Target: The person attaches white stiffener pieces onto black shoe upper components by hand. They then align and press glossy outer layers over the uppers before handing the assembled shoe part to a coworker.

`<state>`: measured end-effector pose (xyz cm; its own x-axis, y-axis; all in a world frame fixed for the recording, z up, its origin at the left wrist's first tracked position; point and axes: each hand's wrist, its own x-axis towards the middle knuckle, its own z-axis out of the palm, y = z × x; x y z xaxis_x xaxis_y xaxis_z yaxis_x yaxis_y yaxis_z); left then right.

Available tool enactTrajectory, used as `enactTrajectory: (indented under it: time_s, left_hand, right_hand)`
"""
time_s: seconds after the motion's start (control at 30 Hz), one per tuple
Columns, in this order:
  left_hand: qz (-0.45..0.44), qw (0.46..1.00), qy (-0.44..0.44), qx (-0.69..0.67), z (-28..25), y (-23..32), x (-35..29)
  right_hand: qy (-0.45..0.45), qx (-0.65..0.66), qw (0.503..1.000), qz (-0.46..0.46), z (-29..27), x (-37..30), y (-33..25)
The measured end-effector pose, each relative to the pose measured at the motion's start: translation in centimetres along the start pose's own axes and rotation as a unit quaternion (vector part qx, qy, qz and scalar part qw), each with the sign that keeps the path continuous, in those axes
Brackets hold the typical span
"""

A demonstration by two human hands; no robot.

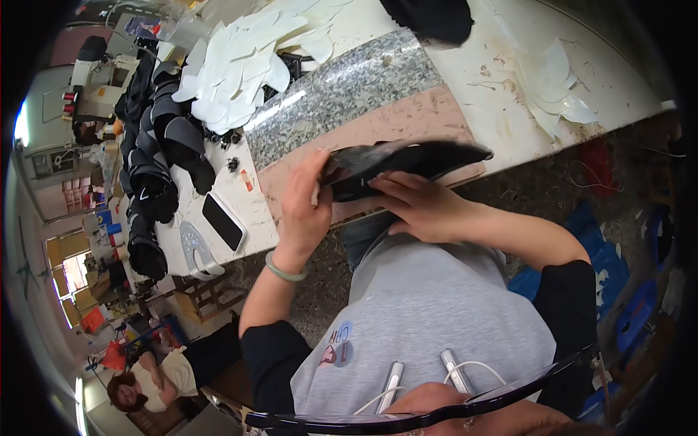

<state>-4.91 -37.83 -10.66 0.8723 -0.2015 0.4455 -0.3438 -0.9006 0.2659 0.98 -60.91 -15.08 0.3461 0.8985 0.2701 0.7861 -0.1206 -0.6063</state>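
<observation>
A black piece that looks like a shoe upper (414, 156) is between my two hands, just above the near edge of the worktable. My left hand (302, 200) grips its left end, the thumb on the near side and the fingers around the edge. My right hand (418, 203) has its fingers pressed against the near lower side of the upper, and part of the fingertips is inside its fold. Beneath it lies a pinkish board (429, 112), in front of a speckled grey stone slab (356, 91).
Left of the slab are a heap of white cut pieces (243, 65), stacked grey-black uppers (178, 127), a phone (224, 221) and a silvery curved piece (196, 251). More white pieces (556, 87) lie right, a black piece (436, 18) at the back. Another person (160, 378) is lower left.
</observation>
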Motion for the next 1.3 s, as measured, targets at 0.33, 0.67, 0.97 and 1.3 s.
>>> enactTrajectory:
  time_s: [0.33, 0.67, 0.97, 1.3]
  left_hand:
    - [-0.283, 0.929, 0.061, -0.231, -0.2, -1.0, -3.1]
    - [-0.263, 0.934, 0.08, -0.228, -1.8, -3.0, -0.6]
    - [0.105, 0.927, -0.267, -0.242, -2.4, 0.1, 2.0]
    - [-0.013, 0.77, -0.381, -0.512, -1.8, 1.8, 4.8]
  right_hand:
    - [0.176, 0.015, 0.98, -0.096, 0.6, 5.9, -0.8]
    - [-0.218, -0.001, 0.974, -0.054, -8.2, 10.3, -0.8]
    - [-0.401, 0.202, 0.894, -0.018, -12.5, 9.1, 0.2]
    - [-0.358, 0.244, 0.899, 0.062, -11.9, 5.4, 0.1]
